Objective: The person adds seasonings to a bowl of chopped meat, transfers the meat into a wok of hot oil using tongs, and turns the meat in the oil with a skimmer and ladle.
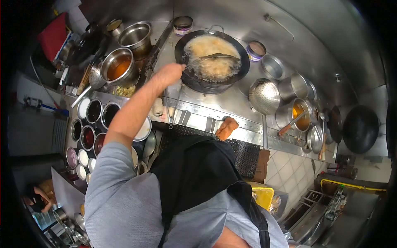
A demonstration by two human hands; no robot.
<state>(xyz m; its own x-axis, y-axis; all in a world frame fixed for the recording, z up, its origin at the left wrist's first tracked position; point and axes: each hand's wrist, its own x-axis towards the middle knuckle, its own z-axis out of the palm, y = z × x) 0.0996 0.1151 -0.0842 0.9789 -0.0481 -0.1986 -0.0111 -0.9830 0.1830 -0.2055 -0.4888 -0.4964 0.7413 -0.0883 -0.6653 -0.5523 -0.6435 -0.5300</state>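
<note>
A black wok (244, 68) stands on the steel range, full of bubbling oil with pale golden food (217, 70) frying in it. My left hand (170, 74) is closed round the handle of a long-handled metal wok utensil at the wok's left rim. Its dark, curved head (217, 56) lies across the oil, partly sunk, so I cannot tell whether it is a ladle or a spatula. Of my right arm, only a bit of forearm (232, 239) shows at the bottom edge. The right hand is out of view.
Right of the wok rest a perforated strainer (264, 96), metal pots (291, 87) and a brush-like tool (289, 126). An orange cloth (226, 128) lies on the front edge. Leftward are pots (135, 39) and several sauce containers (87, 137). Another person (40, 198) is far left.
</note>
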